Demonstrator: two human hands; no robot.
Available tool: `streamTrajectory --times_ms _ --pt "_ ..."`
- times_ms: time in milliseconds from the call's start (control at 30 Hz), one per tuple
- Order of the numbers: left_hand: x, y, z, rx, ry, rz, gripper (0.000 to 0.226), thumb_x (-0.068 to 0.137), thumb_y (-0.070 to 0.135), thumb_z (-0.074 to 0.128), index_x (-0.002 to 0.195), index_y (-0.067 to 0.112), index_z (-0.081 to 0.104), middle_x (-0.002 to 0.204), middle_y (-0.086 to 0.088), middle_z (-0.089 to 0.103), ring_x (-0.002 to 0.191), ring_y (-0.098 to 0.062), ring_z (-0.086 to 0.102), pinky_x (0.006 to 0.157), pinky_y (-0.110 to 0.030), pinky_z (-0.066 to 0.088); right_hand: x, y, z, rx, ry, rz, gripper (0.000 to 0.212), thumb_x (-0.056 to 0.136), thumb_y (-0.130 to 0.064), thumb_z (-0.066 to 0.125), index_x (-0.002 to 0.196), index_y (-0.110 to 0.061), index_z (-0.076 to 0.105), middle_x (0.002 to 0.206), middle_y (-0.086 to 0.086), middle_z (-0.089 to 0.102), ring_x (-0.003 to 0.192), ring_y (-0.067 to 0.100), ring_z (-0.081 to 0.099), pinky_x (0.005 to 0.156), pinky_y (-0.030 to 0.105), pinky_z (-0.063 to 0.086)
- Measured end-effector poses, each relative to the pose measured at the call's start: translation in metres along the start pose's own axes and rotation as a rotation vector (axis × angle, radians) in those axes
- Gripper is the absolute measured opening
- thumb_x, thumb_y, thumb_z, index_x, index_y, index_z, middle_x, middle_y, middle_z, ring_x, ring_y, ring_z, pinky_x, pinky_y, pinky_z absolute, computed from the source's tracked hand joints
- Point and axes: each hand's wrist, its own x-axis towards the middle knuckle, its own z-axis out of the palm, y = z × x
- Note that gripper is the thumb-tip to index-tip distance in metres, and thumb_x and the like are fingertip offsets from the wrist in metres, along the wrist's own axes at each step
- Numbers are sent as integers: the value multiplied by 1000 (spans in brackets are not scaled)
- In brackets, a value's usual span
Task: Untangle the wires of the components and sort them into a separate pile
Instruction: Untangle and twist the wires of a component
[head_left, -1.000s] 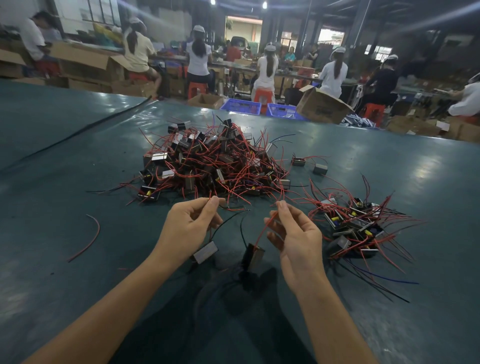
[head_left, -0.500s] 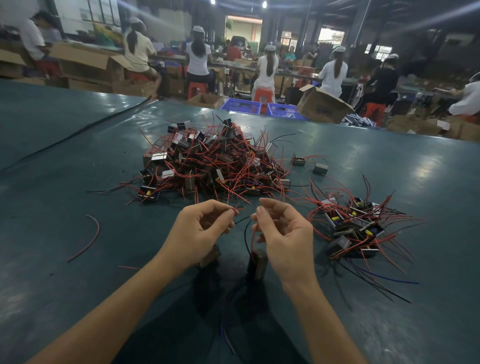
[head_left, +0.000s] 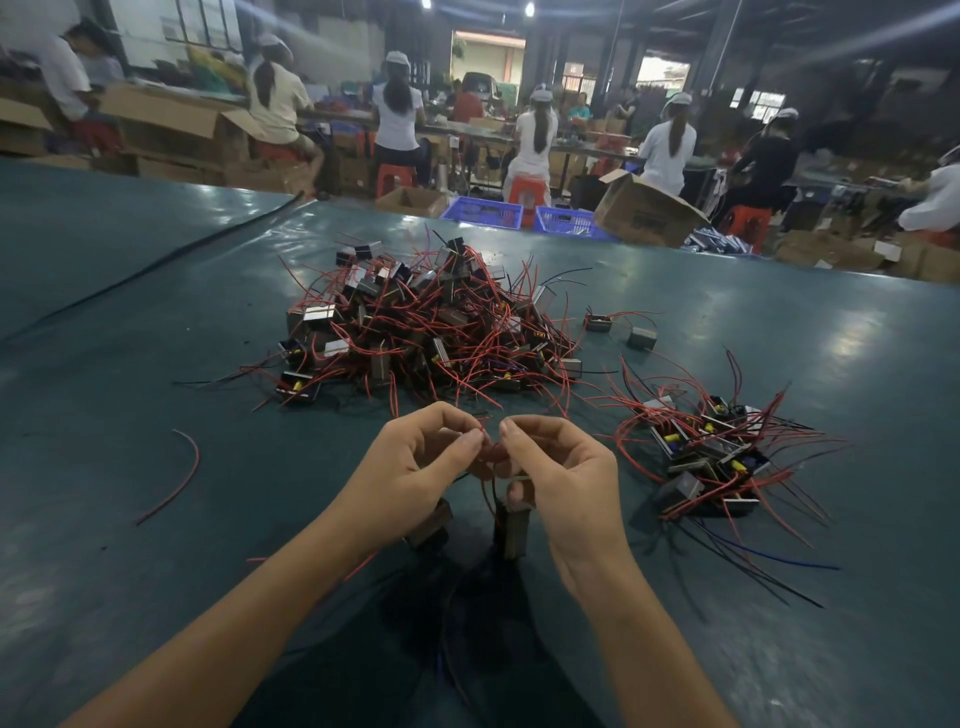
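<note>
Two small grey block components (head_left: 511, 530) hang below my hands, joined by thin red wires (head_left: 488, 452). My left hand (head_left: 415, 467) and right hand (head_left: 561, 473) pinch those wires, fingertips nearly touching. Next, I judge: part the strands, then drop each onto the smaller sorted pile (head_left: 711, 457) at right.

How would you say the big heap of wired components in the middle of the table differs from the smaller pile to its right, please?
The big heap is far larger and mounded high; the smaller pile is low and spread flat. The big heap's red wires cross in a dense snarl; the smaller pile's wires fan outward, including a blue one. Both hold dark block-shaped components with red leads on the green table.
</note>
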Motion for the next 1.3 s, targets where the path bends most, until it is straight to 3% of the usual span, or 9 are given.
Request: streamTrajectory --times_ms 167,300,567,800,1067,1300 --pt "0 -1 0 77 -3 1 10 92 11 61 93 6 69 80 -3 73 78 -16 69 76 -24 54 1 -1 -2 2 -32 30 8 82 -12 75 77 -18 75 68 -2 70 53 5 57 41 17 40" --pt "0 -2 0 79 -9 -30 12 90 18 62 91 8 70 75 0 71 75 -14 68 75 -27 55 3 -2 -7 -67 7 23 8 80 -14 77 74 -20 76 72 0 73 57 5 61 41 16 41" --pt "2 -6 -6 21 26 -61 12 89 18 62 85 10 70 71 -2 71 69 -13 66 71 -20 52 8 -6 -16 -93 112 -79 3 87 -12 71 85 -13 69 78 0 74 63 9 67 40 19 44" --pt "1 -3 -4 -10 -15 -61 20 84 27 62 87 9 69 70 1 69 70 -11 66 70 -18 51 4 -1 -8 -231 -27 -80 14 90 -15 68 79 -24 72 69 -6 69 55 6 56 46 13 41" --pt "0 -1 -4 -26 -62 -50 11 92 12 59 88 5 68 71 0 69 71 -14 66 73 -22 53 4 -3 -9 -195 -44 -121 10 85 -11 73 83 -20 70 74 -2 72 57 5 60 44 10 40" --pt "1 -2 -3 -26 -20 -48 16 90 22 59 89 8 67 73 -4 71 71 -18 68 73 -22 54 3 -5 -9 -250 -43 -151 13 85 -11 74 88 -24 74 77 -5 73 47 7 52 44 15 43"
